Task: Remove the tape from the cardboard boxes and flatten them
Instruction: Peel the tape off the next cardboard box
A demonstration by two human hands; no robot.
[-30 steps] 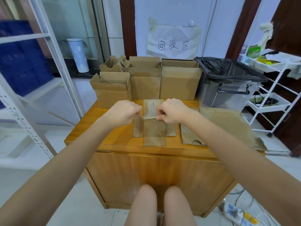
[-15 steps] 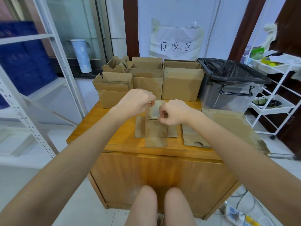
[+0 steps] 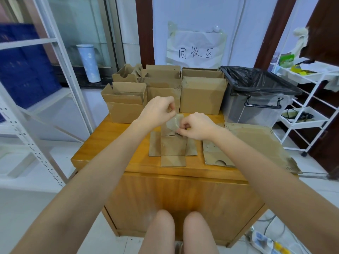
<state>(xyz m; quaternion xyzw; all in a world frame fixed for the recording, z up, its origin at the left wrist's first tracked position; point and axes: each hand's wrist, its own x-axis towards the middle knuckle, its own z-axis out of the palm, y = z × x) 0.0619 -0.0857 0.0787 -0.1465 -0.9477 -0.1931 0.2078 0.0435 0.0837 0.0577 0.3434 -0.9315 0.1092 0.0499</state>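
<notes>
A small flattened cardboard box (image 3: 173, 148) lies on the wooden table (image 3: 117, 145), its flaps spread. A strip of clear tape (image 3: 174, 122) rises from its far end. My left hand (image 3: 158, 110) is lifted above the box and pinches the tape's upper end. My right hand (image 3: 195, 126) pinches the tape lower down, close to the box's far flap. Several open cardboard boxes (image 3: 201, 94) stand in a row at the table's back edge.
Flattened cardboard sheets (image 3: 256, 142) lie on the table's right side, overhanging its edge. A bin lined with a black bag (image 3: 256, 94) stands at the back right. White metal shelving (image 3: 36, 99) is on the left, a white trolley (image 3: 308, 110) on the right. A power strip (image 3: 264, 241) lies on the floor.
My left hand has risen up and back from the box, drawing the tape off the cardboard. My right hand stays low by the box's far flap.
</notes>
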